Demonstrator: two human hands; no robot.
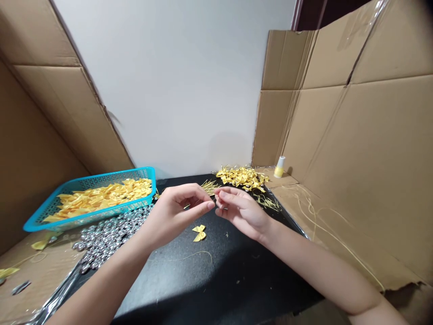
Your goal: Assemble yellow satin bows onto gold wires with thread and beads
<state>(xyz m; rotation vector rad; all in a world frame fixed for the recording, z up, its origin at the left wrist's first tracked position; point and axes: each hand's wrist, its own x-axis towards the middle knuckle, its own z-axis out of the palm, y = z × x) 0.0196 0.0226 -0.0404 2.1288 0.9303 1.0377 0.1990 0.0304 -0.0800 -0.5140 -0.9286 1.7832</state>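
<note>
My left hand [181, 210] and my right hand [241, 210] meet at the fingertips above the black work surface [189, 289]. Thumb and forefinger are pinched together on each hand; whatever lies between them is too small to make out. Just below them a yellow ribbon bow [200, 233] lies flat. Behind my hands is a bundle of thin gold strips [209, 187]. A loose thread [192, 255] curves across the surface nearer to me.
At the left a blue basket [37, 221] holds yellow ribbon pieces, with silver beads [108, 237] heaped beside it. Finished-looking yellow bows [243, 177] are piled at the back. A yellow thread spool [279, 168] stands at the right, near cardboard walls [365, 149].
</note>
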